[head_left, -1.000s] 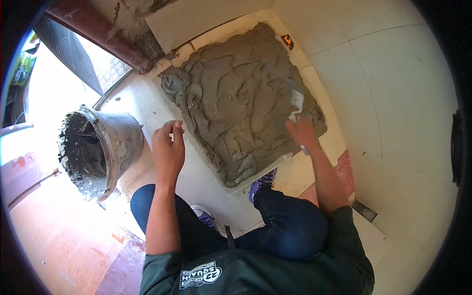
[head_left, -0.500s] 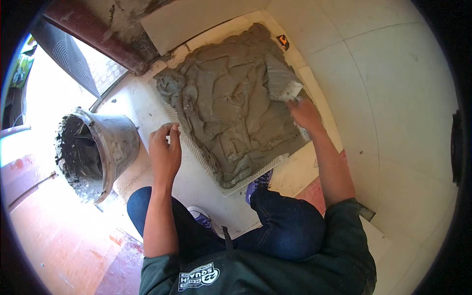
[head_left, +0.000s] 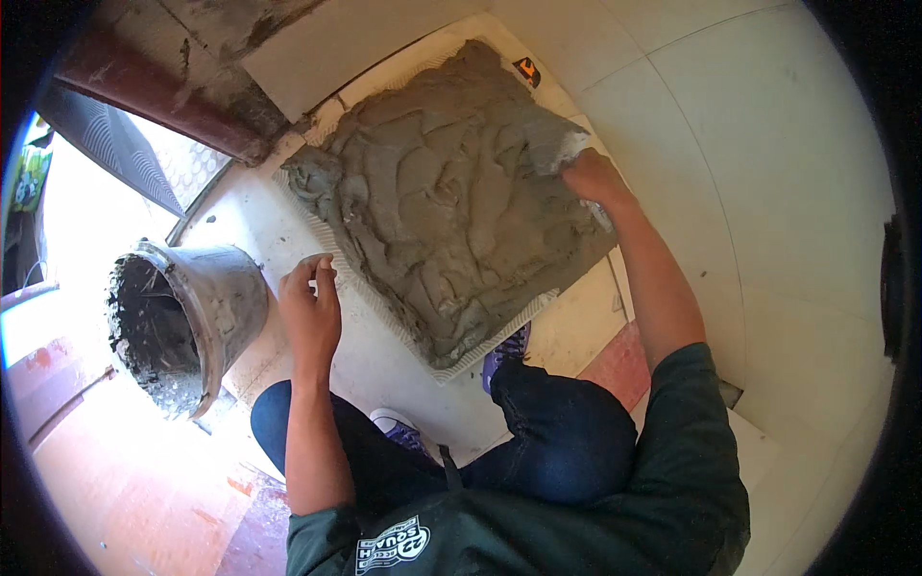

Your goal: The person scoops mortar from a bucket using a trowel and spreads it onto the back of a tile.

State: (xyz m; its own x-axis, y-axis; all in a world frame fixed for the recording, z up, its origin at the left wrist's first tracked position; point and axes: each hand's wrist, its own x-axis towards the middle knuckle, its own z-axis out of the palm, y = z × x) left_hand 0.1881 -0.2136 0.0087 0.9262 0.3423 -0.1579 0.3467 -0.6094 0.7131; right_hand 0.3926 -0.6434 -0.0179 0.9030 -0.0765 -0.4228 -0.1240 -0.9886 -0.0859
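My right hand [head_left: 594, 180] is closed around the handle of a trowel [head_left: 573, 146] at the right side of a tile [head_left: 389, 322]. Most of the trowel's blade is coated in grey mortar and hard to tell from the bed around it; a pale end shows by my knuckles. Wet mortar [head_left: 432, 202], thick and ridged, covers most of the tile, leaving ribbed edges bare at the left and front. My left hand [head_left: 312, 302] hovers left of the tile, touching nothing, its fingers curled toward the thumb with nothing visible in them.
A mortar-smeared bucket [head_left: 226, 298] lies on its side at the left, mouth facing left. Large pale floor tiles [head_left: 711, 173] spread to the right. A brownish-red beam [head_left: 163, 106] and a leaning ribbed panel [head_left: 120, 144] stand at the far left. My shoes are close to the tile's front corner.
My right hand and the trowel have moved slightly up along the tile's right side. My left hand has shifted a little left and down. The whole view has shifted slightly.
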